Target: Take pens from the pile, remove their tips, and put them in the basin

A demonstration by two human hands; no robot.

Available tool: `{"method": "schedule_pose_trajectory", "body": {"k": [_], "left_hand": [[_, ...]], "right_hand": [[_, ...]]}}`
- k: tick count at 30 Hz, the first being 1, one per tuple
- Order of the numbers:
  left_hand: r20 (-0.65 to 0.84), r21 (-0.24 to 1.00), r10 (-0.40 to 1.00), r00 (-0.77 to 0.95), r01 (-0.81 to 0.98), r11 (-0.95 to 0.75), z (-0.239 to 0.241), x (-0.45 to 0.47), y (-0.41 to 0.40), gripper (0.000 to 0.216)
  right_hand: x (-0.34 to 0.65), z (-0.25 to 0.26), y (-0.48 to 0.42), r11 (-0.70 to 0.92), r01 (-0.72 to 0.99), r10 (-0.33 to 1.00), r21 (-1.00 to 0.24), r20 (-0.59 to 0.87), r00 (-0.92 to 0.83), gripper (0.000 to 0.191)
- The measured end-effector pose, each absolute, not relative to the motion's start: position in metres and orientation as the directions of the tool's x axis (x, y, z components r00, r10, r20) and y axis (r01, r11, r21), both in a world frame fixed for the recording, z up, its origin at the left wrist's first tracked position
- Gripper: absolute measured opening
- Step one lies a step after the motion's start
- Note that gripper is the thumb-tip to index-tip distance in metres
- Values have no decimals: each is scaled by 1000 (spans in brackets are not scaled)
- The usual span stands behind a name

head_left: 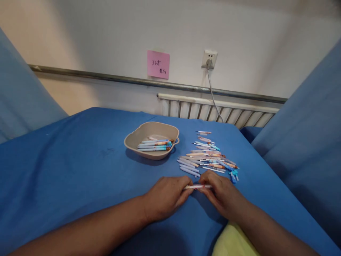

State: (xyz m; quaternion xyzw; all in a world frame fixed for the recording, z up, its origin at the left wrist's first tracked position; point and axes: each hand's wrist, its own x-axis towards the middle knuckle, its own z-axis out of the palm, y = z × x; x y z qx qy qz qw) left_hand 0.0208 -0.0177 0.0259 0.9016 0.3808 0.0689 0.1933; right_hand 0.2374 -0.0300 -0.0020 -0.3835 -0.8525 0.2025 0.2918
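My left hand [166,196] and my right hand [221,192] rest on the blue cloth [80,167] near the front. Together they pinch one slim white pen [197,186] held level between them, the left fingers on its left end, the right fingers on its right end. Just beyond the hands lies a loose pile of pens and pen parts [207,158], white, blue and orange. A beige bowl [138,134] to the left of the pile holds several assembled pens [156,144].
A wall stands behind the table with a radiator [213,112], a rail, a socket with a plugged cable [209,59] and a pink note [158,64]. Blue fabric rises at both sides. Something yellow [234,241] shows under my right forearm.
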Motion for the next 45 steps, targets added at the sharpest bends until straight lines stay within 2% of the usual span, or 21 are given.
{"method": "schedule_pose_trajectory", "body": {"k": [12, 22, 30, 40, 45], "left_hand": [[12, 552, 724, 690, 599, -580, 26, 17, -16, 15], [7, 682, 720, 694, 523, -511, 19, 12, -11, 17], [24, 644, 718, 696, 538, -543, 19, 12, -13, 19], [34, 661, 748, 663, 546, -514, 20, 13, -14, 17], [39, 643, 725, 688, 538, -545, 19, 14, -14, 17]], "right_hand": [[242, -6, -23, 664, 498, 744, -558, 429, -512, 6], [240, -2, -24, 554, 495, 818, -669, 328, -472, 18], [238, -3, -24, 475, 498, 857, -725, 253, -448, 26], [238, 0, -25, 515, 500, 839, -696, 290, -461, 23], [237, 1, -23, 472, 508, 861, -720, 253, -442, 26]]}}
